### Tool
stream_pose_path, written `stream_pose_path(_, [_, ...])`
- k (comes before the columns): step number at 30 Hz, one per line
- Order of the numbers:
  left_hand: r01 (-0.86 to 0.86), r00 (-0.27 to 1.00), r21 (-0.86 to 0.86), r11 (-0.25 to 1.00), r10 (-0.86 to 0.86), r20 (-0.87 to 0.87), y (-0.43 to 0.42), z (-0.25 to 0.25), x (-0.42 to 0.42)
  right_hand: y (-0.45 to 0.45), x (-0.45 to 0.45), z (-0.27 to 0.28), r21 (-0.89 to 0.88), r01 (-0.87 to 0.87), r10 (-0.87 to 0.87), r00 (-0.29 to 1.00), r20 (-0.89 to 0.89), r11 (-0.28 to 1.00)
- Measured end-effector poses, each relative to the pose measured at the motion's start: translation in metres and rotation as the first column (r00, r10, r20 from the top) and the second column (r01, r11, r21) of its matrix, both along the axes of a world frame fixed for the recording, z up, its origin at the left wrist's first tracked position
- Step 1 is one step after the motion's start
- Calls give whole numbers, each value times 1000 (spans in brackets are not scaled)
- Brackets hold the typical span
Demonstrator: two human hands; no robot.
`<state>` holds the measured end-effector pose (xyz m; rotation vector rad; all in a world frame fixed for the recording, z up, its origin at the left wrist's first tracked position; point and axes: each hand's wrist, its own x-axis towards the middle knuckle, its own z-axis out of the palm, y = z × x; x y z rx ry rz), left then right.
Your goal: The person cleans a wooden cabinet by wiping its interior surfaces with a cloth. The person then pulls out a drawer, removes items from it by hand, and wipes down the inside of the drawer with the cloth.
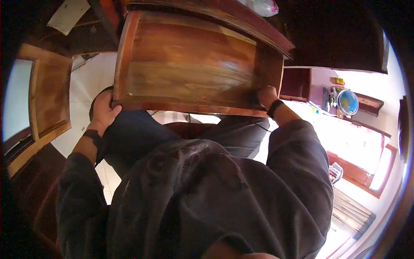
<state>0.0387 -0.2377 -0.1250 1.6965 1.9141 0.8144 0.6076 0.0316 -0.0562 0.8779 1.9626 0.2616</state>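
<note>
A wooden drawer [189, 80], pulled out over my lap, has bare boards inside with a tiny pink speck near the front. My left hand [105, 108] grips its near left corner, the thumb over the front edge and the other fingers partly hidden at the side. At the near right corner, my right hand [268, 96] reaches over the front edge into the drawer. Its fingers are curled closed against the inside of the corner; whatever lies under them is hidden. A dark band circles each wrist.
The dark red desk edge [224, 21] overhangs the drawer's far side, with a plastic-wrapped item [262, 6] on top. A wooden door panel [51, 93] stands at left. On the right are a globe [347, 102] and a wall shelf [369, 104]. My legs sit directly beneath the drawer.
</note>
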Motion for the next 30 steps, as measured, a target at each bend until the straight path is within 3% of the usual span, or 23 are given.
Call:
stream_pose_path(3, [3, 1000, -38, 999, -4, -21, 1, 11, 1, -14, 21, 22, 160, -149, 154, 988, -19, 976])
stream_pose_path(6, [15, 1000, -21, 1000, -15, 5, -5, 0, -5, -23, 28, 19, 121, -375, 371, 927, 58, 919])
stream_pose_path(7, [16, 1000, 9, 1000, -16, -21, -4, 0, -5, -16, 26, 17, 34, -154, 154, 988, 22, 987])
stream_pose_path(10, [28, 998, 59, 998, -25, -49, -5, 5, -2, -17, 33, 19, 150, -261, 269, 963, -30, 954])
stream_pose_path(13, [48, 999, 43, 998, -48, -17, -3, 11, -2, -6, 24, -2, 146, -210, 179, 963, 202, 967])
stream_pose_path(16, [49, 997, 13, 999, -48, -55, -3, 7, -4, 8, 8, -9, 219, -269, 208, 941, 266, 938])
stream_pose_path(18, [25, 996, 7, 1000, -25, -87, -5, 5, -3, 34, -10, -1, 189, -221, 170, 953, 253, 957])
stream_pose_path(21, [62, 998, 67, 996, -61, -13, -5, 2, -8, 95, -1, -29, 324, -200, 162, 977, 140, 925])
stream_pose_path(24, [74, 996, 64, 995, -70, -55, -8, -8, -15, 133, -40, 8, 183, 156, -158, 987, -5, 971])
stream_pose_path(26, [91, 992, 16, 996, -90, -90, -11, -15, -22, 171, -10, -23, 233, 202, -140, 956, -257, 951])
stream_pose_path(28, [90, 992, -28, 996, -92, -82, -14, -15, -23, 184, -4, -36, 226, 365, -226, 852, -473, 903])
stream_pose_path(30, [75, 997, -63, 995, -77, -32, -14, -13, -21, 189, -18, -25, 143, 611, -402, 660, -635, 778])
